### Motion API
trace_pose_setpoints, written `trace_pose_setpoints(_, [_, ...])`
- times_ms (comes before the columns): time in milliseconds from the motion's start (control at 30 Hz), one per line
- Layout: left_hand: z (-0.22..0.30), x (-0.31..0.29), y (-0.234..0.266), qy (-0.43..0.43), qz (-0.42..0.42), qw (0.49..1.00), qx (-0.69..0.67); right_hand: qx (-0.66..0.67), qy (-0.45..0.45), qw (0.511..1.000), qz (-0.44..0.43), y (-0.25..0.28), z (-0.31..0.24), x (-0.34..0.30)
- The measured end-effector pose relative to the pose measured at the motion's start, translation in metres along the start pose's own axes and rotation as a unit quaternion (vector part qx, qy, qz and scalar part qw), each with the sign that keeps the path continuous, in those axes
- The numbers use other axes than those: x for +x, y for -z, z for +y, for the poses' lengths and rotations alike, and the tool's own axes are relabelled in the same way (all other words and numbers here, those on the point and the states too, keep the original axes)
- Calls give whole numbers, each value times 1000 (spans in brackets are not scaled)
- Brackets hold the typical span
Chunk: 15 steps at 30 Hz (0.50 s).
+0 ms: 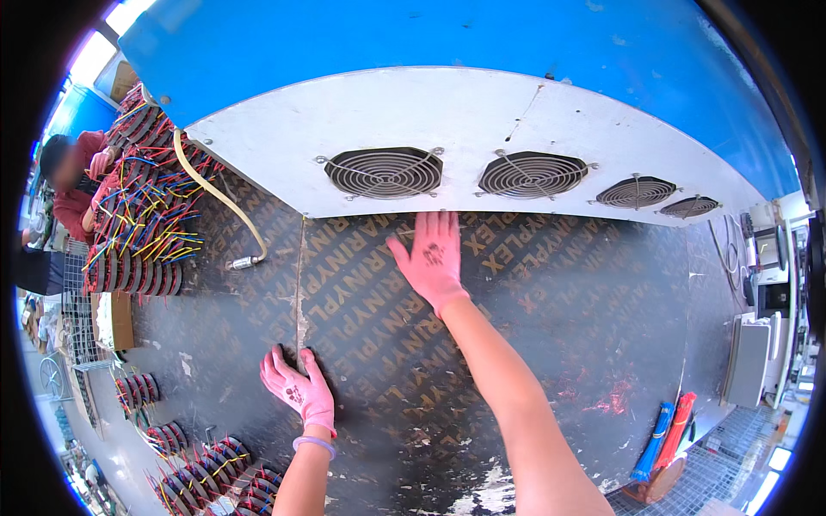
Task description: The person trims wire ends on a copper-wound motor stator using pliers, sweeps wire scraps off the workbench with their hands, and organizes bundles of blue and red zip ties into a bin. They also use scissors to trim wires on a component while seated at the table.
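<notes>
Both my hands wear pink gloves with a dark print on the back. My right hand (432, 262) lies stretched out on the dark worktop (533, 344), fingers apart, its tips reaching the lower edge of a white panel (465, 112). My left hand (297, 387) is nearer to me and further left, over a seam in the worktop. Its fingers and thumb are apart and nothing shows in them. A purple band (314, 445) circles the left wrist. Between the left hand and the panel lies a pale hose (225, 199) with a metal fitting.
The white panel carries several round fan grilles (385, 174) below a blue housing (447, 39). Dark ring-shaped parts with coloured wires (138, 271) are stacked at left; more rings (202, 473) stand lower left. Blue and red strand bundles (667, 439) lie at right. Another person (73, 185) works far left.
</notes>
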<state>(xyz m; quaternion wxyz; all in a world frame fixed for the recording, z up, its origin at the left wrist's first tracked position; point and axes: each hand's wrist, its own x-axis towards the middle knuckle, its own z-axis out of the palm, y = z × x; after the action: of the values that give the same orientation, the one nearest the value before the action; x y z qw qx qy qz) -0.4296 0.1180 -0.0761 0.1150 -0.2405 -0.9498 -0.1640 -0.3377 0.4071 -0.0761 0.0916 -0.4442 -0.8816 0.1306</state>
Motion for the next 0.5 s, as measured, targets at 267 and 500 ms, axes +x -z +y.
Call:
trace_pose_setpoints(267, [-4,0,1,13,1,999,31,-8,-14,1000,-8,39,20,-99])
trace_pose_setpoints(500, [3,0,-3,-5,5,1000,19,81,171,982,-8,2,-54,-81])
